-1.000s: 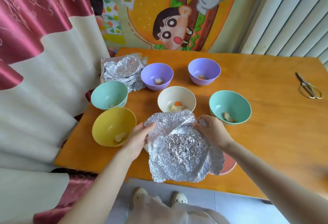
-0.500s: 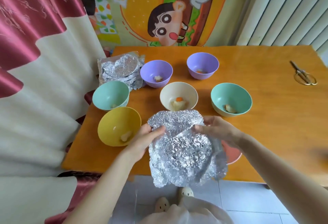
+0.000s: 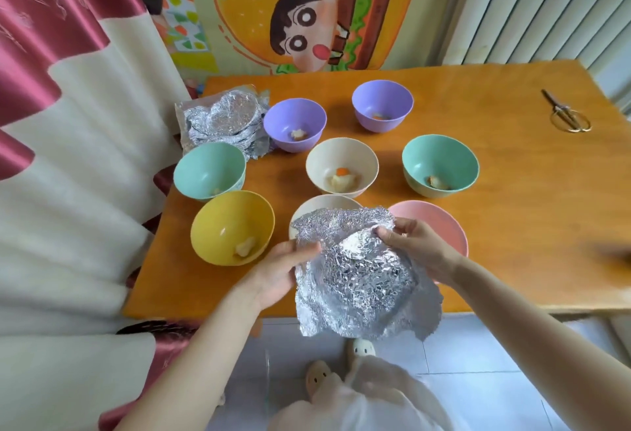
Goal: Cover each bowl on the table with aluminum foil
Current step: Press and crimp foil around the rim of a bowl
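Pinching opposite edges, the left grip (image 3: 283, 273) and right grip (image 3: 416, 249) are clamped on the crumpled silver aluminium foil sheet (image 3: 355, 273), held up over the near edge of the orange wooden surface (image 3: 512, 208). A second ago it draped across the near cream round bowl (image 3: 321, 203). Now that bowl's far rim shows bare, left of the pink round bowl (image 3: 433, 222). The sheet probably needs re-spreading, so covering is not yet begun.
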The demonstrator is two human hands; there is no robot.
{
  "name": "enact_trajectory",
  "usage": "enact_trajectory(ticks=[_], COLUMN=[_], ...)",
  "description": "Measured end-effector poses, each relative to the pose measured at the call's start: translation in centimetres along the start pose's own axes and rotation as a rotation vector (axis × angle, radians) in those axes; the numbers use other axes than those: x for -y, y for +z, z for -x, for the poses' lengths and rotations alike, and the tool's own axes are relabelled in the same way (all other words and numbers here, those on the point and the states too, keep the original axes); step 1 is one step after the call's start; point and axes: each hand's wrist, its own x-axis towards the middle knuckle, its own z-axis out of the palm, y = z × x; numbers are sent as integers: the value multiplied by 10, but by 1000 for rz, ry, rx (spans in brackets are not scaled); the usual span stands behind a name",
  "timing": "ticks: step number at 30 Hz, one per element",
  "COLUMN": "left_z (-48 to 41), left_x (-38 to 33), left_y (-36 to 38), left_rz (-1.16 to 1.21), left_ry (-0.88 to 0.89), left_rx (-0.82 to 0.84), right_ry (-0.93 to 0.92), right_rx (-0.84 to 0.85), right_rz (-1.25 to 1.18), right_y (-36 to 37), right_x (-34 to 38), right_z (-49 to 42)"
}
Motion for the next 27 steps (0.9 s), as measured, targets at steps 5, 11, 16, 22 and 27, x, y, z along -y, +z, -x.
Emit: enact_trajectory(ticks=[5,11,16,22,27], left_z=[-1,-15,-26,-64,-103], left_x=[7,23,29,39,52], left_y=[5,14,38,76,110], left_rz=[-8,-4,-109,-504,-723], left_ry=[130,169,205,316,365], left_rx=[-9,24,4,-225,-410], right_ry=[-8,101,132,24,-8], right_rx=[4,-15,-56,-323,-459], right_rz=[-43,-39,-90,131,356], right_y=[0,-11,-30,-68,-110], right_x=[-9,-20,-19,-17,-28], right_z=[12,20,26,22,2])
